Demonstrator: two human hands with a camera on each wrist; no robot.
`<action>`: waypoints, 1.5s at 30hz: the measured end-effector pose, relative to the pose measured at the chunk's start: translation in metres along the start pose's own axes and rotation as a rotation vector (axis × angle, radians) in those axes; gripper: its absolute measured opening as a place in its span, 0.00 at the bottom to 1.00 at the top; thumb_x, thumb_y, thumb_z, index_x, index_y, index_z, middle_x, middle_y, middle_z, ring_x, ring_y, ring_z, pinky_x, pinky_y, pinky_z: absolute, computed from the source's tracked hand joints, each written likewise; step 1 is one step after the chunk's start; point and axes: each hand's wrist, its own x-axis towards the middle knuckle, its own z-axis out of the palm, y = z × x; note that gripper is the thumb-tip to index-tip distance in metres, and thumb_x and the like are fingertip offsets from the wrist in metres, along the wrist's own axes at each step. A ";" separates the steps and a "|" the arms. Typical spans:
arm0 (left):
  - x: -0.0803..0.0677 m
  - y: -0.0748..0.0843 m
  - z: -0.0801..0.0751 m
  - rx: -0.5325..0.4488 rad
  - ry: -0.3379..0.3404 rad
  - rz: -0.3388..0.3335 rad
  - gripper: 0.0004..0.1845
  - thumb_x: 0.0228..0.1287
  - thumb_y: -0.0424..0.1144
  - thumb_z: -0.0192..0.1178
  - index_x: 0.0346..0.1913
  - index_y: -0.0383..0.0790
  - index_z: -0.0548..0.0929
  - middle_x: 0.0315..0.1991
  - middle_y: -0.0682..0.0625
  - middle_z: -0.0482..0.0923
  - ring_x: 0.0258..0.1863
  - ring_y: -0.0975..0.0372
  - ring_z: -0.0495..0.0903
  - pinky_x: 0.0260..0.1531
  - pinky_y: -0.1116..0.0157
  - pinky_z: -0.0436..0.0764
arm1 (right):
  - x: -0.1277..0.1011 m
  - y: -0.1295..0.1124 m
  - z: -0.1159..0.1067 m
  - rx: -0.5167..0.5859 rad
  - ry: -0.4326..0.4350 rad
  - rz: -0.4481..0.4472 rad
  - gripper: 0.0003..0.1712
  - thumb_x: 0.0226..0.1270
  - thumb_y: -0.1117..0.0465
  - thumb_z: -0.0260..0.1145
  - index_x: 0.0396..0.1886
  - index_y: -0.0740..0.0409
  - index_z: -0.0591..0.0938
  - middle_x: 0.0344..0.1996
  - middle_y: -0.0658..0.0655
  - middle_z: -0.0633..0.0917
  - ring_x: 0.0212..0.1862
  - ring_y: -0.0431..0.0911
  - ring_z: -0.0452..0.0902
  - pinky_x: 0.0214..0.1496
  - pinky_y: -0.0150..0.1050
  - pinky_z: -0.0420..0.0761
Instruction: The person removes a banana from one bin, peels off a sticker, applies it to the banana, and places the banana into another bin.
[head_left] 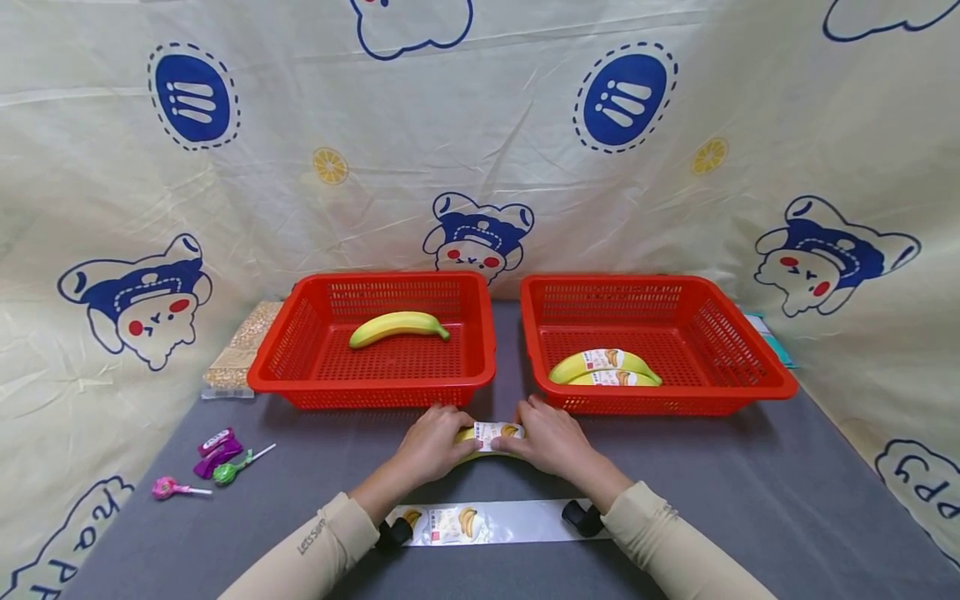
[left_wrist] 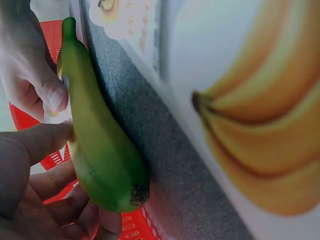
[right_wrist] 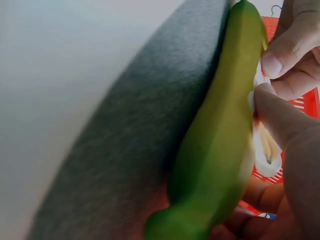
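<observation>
While both hands, left hand (head_left: 433, 443) and right hand (head_left: 550, 437), curl their fingers round the banana (head_left: 480, 440) near the worktop's front edge, its sticker (head_left: 497, 432) sits only half pressed. Uneven thumb pressure could crease it or leave it crooked.

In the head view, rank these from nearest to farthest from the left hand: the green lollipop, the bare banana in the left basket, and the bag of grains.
1. Bare banana, in the left basket, beyond the left hand.
2. Green lollipop, on the table to its left.
3. Bag of grains, far left, beside the basket.
</observation>
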 end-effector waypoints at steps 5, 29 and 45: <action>0.000 0.001 0.001 0.023 0.016 -0.008 0.14 0.54 0.43 0.65 0.41 0.38 0.85 0.38 0.46 0.82 0.39 0.54 0.78 0.40 0.57 0.76 | -0.003 0.005 0.001 -0.037 0.032 -0.073 0.25 0.46 0.40 0.73 0.30 0.54 0.78 0.25 0.51 0.74 0.24 0.42 0.67 0.27 0.35 0.68; 0.000 0.005 0.013 0.225 0.025 0.016 0.20 0.48 0.55 0.70 0.32 0.41 0.81 0.27 0.50 0.79 0.31 0.58 0.77 0.31 0.61 0.75 | -0.010 0.012 0.006 0.021 0.021 -0.113 0.25 0.45 0.48 0.77 0.39 0.56 0.80 0.30 0.50 0.74 0.31 0.41 0.68 0.38 0.39 0.72; -0.001 0.003 0.012 0.171 0.035 0.017 0.20 0.45 0.53 0.72 0.32 0.41 0.80 0.28 0.51 0.79 0.32 0.59 0.75 0.31 0.63 0.73 | -0.001 0.006 0.009 0.227 0.016 0.054 0.19 0.53 0.44 0.71 0.26 0.52 0.76 0.20 0.49 0.74 0.24 0.41 0.67 0.26 0.34 0.65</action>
